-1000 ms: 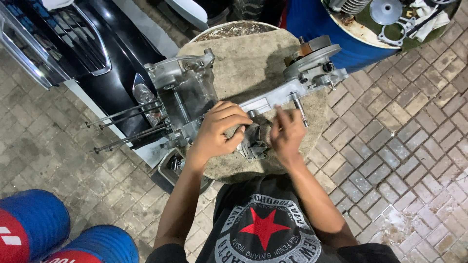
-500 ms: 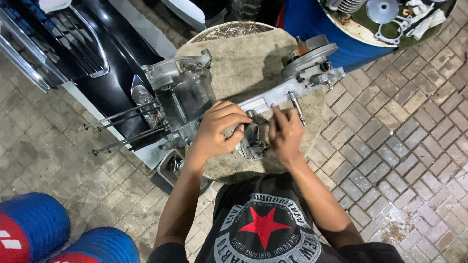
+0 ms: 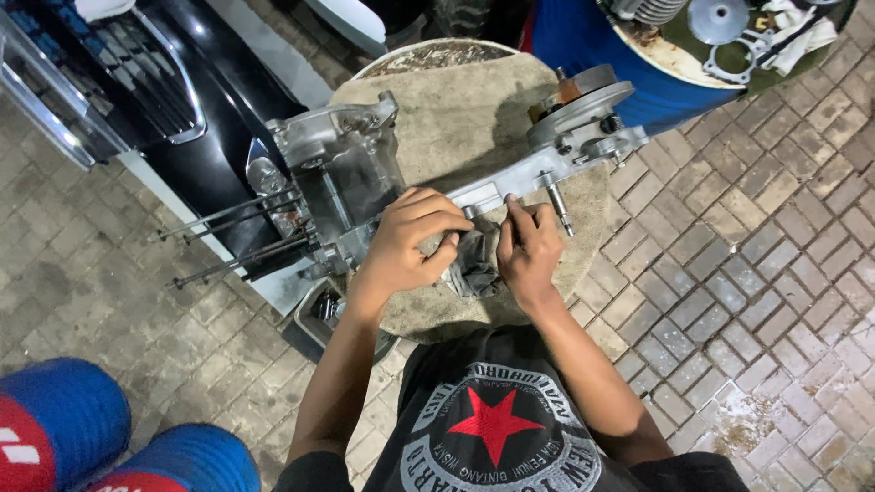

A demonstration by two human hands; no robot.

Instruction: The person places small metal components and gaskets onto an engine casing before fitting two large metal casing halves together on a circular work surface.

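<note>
Two hands, the left hand [image 3: 415, 239] and right hand [image 3: 527, 248], rest on one grey engine casing [image 3: 437, 173]. Four long studs [image 3: 237, 239] stick out left of that casing. Three blue drums [image 3: 656, 64] stand around it.

The only label-like thing in view is a round white printed emblem with a red five-pointed star [image 3: 495, 425] at its middle, on the chest of the person's black shirt at the bottom edge. No packages, signs or screens appear.
</note>
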